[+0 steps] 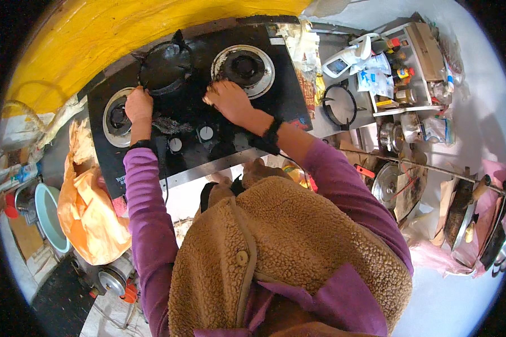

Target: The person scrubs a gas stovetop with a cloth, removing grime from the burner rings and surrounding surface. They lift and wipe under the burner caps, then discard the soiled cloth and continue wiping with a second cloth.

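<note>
A two-burner gas hob with a black glass top lies before me. My left hand grips the near left edge of a round black pan support, which sits between the burners. Beneath that hand is the left burner with its stained metal ring. My right hand is curled around a small dark brown scrubber, mostly hidden by the fingers, beside the right burner. Wet grey residue lies on the glass between my hands. Two control knobs, one left and one right, sit nearer me.
To the right, another pan support rests on the metal counter by a white spray bottle. A rack holds sauce bottles and packets. An orange plastic bag hangs at the left, near a pale green basin.
</note>
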The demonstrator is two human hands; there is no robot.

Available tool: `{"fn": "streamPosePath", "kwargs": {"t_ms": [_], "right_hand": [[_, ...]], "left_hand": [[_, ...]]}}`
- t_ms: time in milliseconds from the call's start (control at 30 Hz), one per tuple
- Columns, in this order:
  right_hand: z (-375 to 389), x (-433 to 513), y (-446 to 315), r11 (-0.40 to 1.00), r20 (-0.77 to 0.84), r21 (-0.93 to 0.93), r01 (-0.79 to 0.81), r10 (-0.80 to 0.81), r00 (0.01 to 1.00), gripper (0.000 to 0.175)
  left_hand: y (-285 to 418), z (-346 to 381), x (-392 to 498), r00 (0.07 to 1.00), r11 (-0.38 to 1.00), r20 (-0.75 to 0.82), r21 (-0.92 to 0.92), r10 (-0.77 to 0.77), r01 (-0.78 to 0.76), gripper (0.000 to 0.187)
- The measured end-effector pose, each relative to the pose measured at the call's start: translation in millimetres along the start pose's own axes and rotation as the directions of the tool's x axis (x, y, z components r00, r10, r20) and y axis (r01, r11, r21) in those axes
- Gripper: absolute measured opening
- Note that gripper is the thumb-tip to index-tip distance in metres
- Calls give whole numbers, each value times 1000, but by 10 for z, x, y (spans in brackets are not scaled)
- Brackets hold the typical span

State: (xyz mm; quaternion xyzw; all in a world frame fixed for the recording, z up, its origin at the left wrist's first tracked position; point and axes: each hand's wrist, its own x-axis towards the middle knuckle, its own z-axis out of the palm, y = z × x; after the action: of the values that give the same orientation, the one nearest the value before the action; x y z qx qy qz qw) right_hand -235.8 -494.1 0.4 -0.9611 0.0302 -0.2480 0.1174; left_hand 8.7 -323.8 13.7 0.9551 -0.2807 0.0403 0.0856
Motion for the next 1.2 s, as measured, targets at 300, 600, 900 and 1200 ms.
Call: {"fn": "streamPosePath", "kwargs": {"t_ms": [300,600,900,1200], "right_hand": [[420,1074,327,808,-66,-446,-384,398,915,14],[362,426,53,951,17,-309,2,3,1000,24],[564,1319,841,638,-133,-307,-706,706,696,29],[381,522,90,954,-8,-264,-139,142,990,22]], "left_hand": [[18,15,9,998,998,37,-28,-50,51,22],[6,51,-15,1000,995,-9,-94,-23,23,18],[11,9,-9,997,997,56,-46,-57,59,21],[37,-48,-23,994,993,72,-80,-76,82,22]]}}
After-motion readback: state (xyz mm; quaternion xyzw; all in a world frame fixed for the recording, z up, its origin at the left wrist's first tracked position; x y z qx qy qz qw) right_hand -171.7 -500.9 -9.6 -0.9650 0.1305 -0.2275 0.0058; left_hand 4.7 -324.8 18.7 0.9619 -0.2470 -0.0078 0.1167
